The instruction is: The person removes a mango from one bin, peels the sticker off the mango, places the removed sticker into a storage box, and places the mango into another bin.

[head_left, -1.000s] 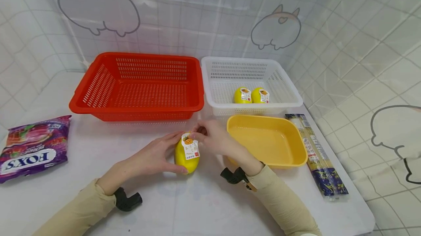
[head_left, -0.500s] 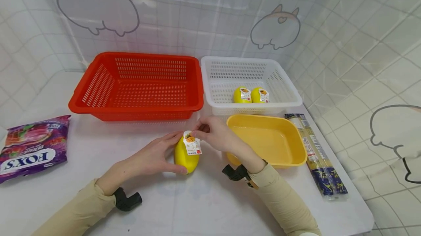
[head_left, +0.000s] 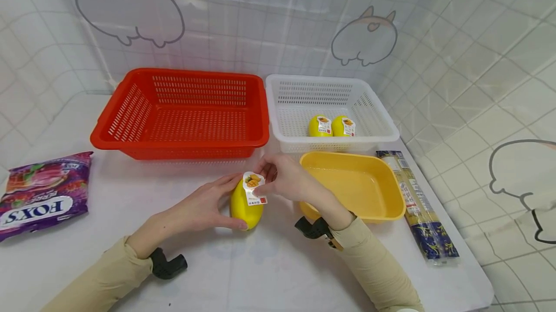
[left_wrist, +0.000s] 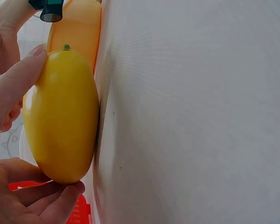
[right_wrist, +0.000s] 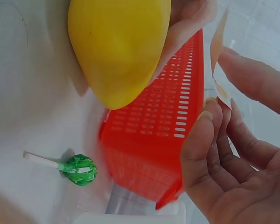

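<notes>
A yellow mango (head_left: 244, 213) lies on the white table in front of the red basket. My left hand (head_left: 204, 206) holds it by its ends, thumb at the near end and fingers at the far one; the left wrist view shows this grip on the mango (left_wrist: 63, 116). Over the fruit's upper right side is a white label (head_left: 252, 181) with a fruit picture, pinched by my right hand (head_left: 288, 179). The right wrist view shows the label (right_wrist: 217, 42) nearly edge-on and lifted, bent near the fingers. Whether any part still touches the mango, I cannot tell.
Behind stand a red basket (head_left: 195, 147) and a white basket (head_left: 382, 123) with two labelled mangoes (head_left: 319, 127). To the right are a yellow tub (head_left: 356, 191) and a long packet (head_left: 419, 205). A purple candy bag (head_left: 48, 191) lies left; a green lollipop (right_wrist: 80, 169) lies near the red basket.
The label has moved from the mango's middle toward its upper right, and my right thumb now lies over its face. My left hand and the mango have stayed in place.
</notes>
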`<state>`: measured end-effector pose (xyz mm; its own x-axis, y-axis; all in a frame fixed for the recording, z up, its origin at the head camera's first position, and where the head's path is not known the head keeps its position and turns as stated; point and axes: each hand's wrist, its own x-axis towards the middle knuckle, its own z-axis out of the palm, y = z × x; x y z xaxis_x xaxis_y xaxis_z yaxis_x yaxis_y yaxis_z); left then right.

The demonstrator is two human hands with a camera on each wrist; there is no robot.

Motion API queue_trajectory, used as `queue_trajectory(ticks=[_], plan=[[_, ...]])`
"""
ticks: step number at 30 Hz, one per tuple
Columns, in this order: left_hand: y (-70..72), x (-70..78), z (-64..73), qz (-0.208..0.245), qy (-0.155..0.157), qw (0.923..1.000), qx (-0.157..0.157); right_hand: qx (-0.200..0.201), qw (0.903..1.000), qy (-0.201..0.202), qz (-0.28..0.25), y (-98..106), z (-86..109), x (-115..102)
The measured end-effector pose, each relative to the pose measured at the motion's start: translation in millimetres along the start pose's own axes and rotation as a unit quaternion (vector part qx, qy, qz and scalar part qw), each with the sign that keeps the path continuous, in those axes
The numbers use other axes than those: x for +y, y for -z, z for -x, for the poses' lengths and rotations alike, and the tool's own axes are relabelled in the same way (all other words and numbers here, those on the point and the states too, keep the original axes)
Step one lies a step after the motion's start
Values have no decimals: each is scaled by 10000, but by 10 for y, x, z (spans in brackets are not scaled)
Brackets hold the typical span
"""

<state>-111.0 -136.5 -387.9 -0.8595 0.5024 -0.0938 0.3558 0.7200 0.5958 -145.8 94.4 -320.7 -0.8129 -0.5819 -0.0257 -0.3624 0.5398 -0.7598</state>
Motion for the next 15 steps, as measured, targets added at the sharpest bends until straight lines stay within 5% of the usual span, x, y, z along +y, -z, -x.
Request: queue_trajectory(ticks=[15], plan=[[2, 10, 10, -27, 67, 10000, -14, -28, 9996, -127, -269, 80, 29, -3]])
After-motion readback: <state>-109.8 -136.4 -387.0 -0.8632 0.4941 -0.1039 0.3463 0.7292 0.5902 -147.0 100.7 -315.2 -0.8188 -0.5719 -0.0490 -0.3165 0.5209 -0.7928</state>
